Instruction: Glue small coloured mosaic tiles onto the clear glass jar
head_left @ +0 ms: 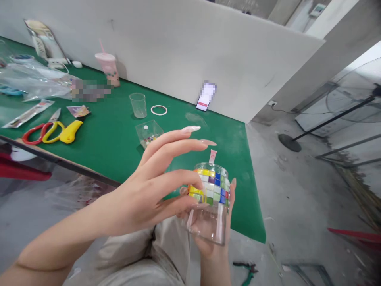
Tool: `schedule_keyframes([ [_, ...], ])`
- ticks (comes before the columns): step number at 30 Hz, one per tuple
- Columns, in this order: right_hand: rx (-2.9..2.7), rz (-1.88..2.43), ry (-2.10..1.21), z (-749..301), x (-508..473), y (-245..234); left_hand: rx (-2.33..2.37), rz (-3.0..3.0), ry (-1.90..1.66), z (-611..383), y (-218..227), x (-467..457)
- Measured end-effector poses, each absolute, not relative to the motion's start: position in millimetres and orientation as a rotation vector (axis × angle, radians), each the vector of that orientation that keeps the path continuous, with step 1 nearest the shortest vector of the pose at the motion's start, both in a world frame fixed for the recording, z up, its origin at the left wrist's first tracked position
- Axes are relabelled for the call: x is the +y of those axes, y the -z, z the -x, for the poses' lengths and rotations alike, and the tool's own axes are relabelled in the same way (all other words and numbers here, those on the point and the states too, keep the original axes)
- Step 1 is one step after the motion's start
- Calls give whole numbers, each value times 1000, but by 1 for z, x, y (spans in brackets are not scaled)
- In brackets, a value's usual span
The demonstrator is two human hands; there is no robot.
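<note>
A clear glass cup (205, 226) is held above my lap at the table's edge. Rows of small mosaic tiles (216, 190) in yellow, white, blue, green, purple and red cover its upper part; the lower part is bare. My right hand (208, 244) wraps around the cup from behind and the right, most of its fingers hidden. The thumb and index finger of my left hand (154, 184) pinch at the yellow tiles on the left side, its other fingers raised. Whether a loose tile is in that pinch I cannot tell. Behind the rim a pink-and-white tab (212, 156) sticks up.
On the green table (110, 139) stand an open clear box (149, 137) of small pieces, an empty glass (138, 106), a white ring (158, 110), scissors (37, 134), a pink cup (108, 69) and plastic bags (41, 79). A phone (205, 97) leans on the partition. Pliers (247, 272) lie below.
</note>
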State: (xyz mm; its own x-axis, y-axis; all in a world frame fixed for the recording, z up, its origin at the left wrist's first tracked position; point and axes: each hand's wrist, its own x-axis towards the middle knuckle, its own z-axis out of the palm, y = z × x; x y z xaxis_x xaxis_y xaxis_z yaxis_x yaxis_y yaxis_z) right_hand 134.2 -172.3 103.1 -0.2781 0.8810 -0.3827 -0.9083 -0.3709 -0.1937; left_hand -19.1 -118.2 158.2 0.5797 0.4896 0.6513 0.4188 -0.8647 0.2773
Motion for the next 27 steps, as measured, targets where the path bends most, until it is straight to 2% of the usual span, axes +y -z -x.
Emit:
schedule_keyframes([
  [27, 166, 263, -1923, -133, -164, -93, 682, -2630, -1010, 14, -155, -109],
])
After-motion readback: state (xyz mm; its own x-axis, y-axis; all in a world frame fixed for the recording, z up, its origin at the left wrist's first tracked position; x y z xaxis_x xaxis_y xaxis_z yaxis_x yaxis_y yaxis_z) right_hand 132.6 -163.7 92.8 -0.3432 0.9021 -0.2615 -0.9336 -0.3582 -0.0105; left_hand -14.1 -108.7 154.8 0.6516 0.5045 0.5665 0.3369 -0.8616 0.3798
